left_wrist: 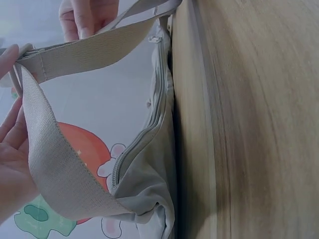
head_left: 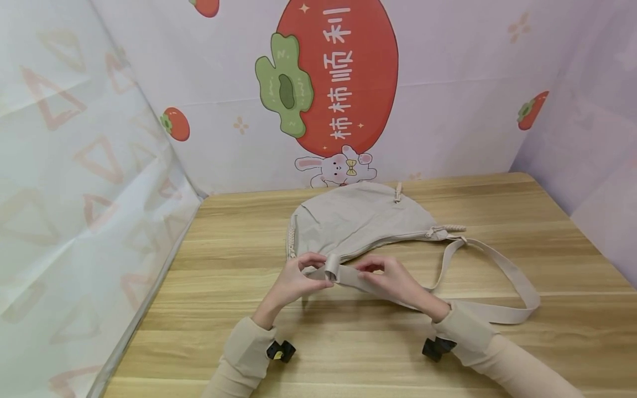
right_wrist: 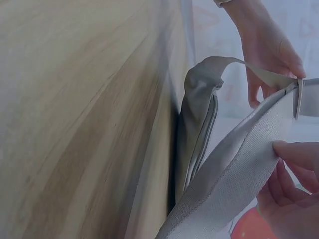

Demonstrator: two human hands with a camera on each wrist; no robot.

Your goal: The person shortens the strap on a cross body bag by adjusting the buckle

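Observation:
A beige crescent-shaped bag [head_left: 358, 215] lies on the wooden table, its zipper edge toward me. My left hand [head_left: 297, 281] pinches the strap's slider buckle [right_wrist: 299, 98] between thumb and fingers, and a small loop of webbing stands up there. Just to the right, my right hand [head_left: 393, 277] pinches the flat strap [right_wrist: 234, 174] between thumb and fingers. In the left wrist view, the strap [left_wrist: 55, 154] runs from the buckle down to the bag's end. Both hands hold the webbing above the table, in front of the bag.
The strap's rest curves in a loop [head_left: 527, 293] on the table [head_left: 224, 331] at the right. Braided zipper pulls [head_left: 450, 228] hang from the bag. Printed cloth [head_left: 209, 149] closes off the back and sides. Small black cameras [head_left: 281, 351] sit at the wrists.

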